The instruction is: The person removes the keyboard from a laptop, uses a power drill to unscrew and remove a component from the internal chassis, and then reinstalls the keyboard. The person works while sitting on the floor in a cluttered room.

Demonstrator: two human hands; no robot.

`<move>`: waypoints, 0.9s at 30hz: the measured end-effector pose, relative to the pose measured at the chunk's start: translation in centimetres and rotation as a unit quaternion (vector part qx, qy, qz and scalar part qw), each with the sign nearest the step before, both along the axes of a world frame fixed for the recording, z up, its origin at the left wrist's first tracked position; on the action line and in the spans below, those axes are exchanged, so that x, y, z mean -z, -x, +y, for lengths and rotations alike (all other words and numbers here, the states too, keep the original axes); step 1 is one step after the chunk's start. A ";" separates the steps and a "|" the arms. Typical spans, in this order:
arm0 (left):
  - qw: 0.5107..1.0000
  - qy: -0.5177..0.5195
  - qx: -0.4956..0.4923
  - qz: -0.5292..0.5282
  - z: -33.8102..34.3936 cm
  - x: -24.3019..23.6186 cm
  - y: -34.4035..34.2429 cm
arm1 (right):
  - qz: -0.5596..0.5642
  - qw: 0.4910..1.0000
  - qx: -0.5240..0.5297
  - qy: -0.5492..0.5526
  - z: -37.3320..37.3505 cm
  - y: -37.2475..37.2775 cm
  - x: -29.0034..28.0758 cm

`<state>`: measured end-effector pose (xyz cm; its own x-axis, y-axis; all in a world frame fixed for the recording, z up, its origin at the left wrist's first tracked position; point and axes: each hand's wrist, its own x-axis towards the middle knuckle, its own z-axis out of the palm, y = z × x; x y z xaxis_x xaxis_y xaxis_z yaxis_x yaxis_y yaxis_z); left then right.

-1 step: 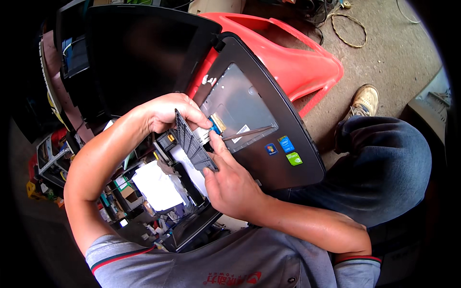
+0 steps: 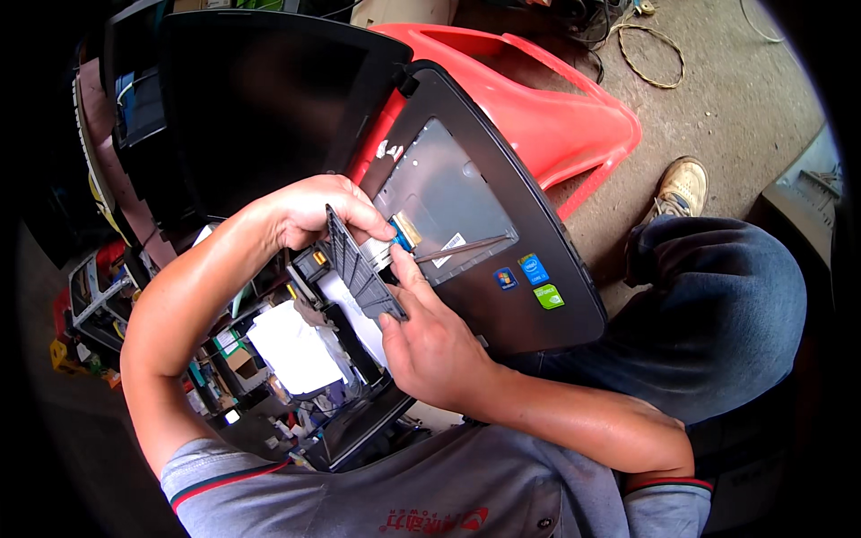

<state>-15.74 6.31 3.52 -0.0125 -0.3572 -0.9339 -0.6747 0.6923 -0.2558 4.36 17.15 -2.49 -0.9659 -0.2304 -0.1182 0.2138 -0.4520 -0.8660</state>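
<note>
An open laptop with a black screen [image 2: 269, 99] has its dark base [image 2: 556, 318] tilted toward me, with a grey metal recess [image 2: 448, 184] and stickers. My left hand [image 2: 314, 202] is closed round the top end of a dark ribbed panel [image 2: 354, 269], its fingertips at a small blue-and-gold connector [image 2: 404, 231] on a white ribbon cable [image 2: 377, 253]. My right hand [image 2: 430, 350] grips the panel's lower end with the thumb, its index fingertip pressed near the connector. A thin dark strip [image 2: 462, 247] lies across the lower part of the recess.
A red plastic stool [image 2: 574, 134] sits under the laptop. Below my hands are white papers [image 2: 291, 345] among cluttered boxes and electronics [image 2: 233, 363]. My jeans-clad knee [image 2: 717, 323] and shoe [image 2: 677, 188] are at the right, beside coiled cord [image 2: 650, 54] on the floor.
</note>
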 end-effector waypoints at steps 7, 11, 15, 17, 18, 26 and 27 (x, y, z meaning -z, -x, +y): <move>1.000 -0.011 0.001 0.026 0.2 -0.2 -0.5 | -0.014 1.000 0.006 0.016 0.4 -0.2 -0.3; 0.999 -0.014 0.002 0.038 0.6 -0.4 -0.6 | -0.049 0.999 0.003 0.003 0.9 -0.6 -1.0; 0.999 -0.010 -0.001 0.044 0.8 -0.5 -0.7 | -0.086 0.995 -0.024 0.045 0.9 -0.8 -1.1; 0.999 -0.011 0.001 0.043 0.4 -0.4 -0.7 | -0.060 0.998 -0.002 0.012 0.8 -0.9 -1.0; 0.999 -0.012 0.001 0.043 0.3 -0.4 -0.6 | -0.047 0.999 0.009 -0.004 0.7 -0.9 -1.0; 0.999 -0.017 -0.033 0.030 -0.7 -0.1 -0.4 | -0.033 0.999 0.003 0.010 0.8 -0.8 -0.8; 0.999 -0.025 -0.039 0.028 -0.9 0.0 -0.4 | -0.031 0.999 0.004 0.010 0.8 -0.8 -0.7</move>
<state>-15.37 5.36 3.48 -0.0394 -0.3125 -0.9491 -0.7389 0.6486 -0.1829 5.19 17.95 -1.74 -0.9587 -0.2253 -0.1735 0.2631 -0.4720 -0.8414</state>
